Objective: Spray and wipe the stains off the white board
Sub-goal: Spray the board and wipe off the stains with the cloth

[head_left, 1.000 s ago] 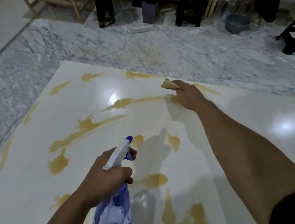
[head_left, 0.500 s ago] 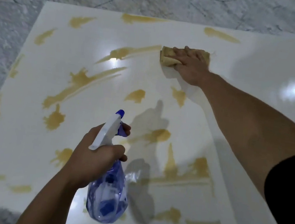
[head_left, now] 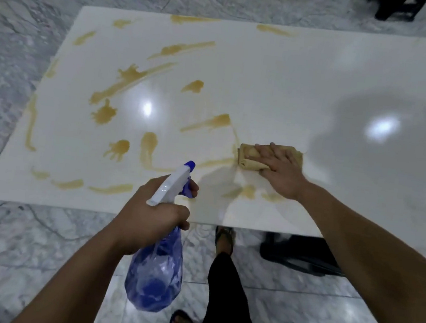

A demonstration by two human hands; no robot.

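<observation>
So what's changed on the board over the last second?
The right hand has dragged the cloth from the board's far edge toward the near edge, pressing it flat; the streak it started on near the far side is partly gone. The left hand still grips the spray bottle. The stains on the left are untouched.

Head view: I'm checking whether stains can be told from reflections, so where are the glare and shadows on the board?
Head view: two bright glare spots on the white board, one left of centre, one at right inside a broad grey shadow; the yellow stains stay distinct; wide-angle bending at the edges.
</observation>
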